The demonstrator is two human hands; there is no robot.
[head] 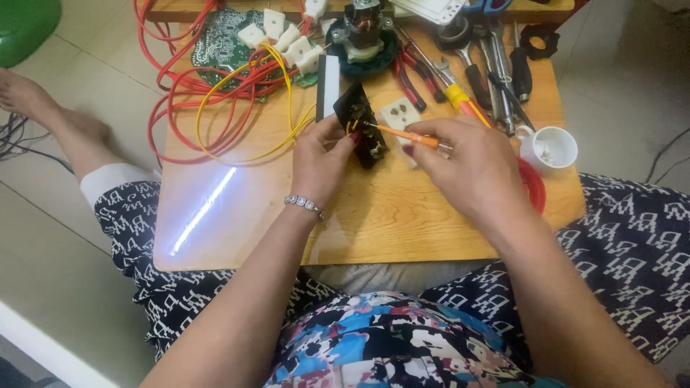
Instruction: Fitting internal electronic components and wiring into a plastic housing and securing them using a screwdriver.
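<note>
We sit on a floor of pale, glossy tiles (93, 50) with thin dark joints. Before us stands a low wooden table (402, 223), its light-grained top catching a bright streak of glare (205, 208) along the left side. A rounded green object (25, 25) fills the upper left corner, cut off by the frame. Thin dark cables (14, 140) trail over the tiles at the left, and another lies at the right edge (665, 158)

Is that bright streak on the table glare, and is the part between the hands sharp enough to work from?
Head view: yes, the white streak is lamp glare on the glossy wooden table; the black part in the left hand is fairly sharp, as is the orange screwdriver in the right hand; light is even and shadows are soft.
</note>
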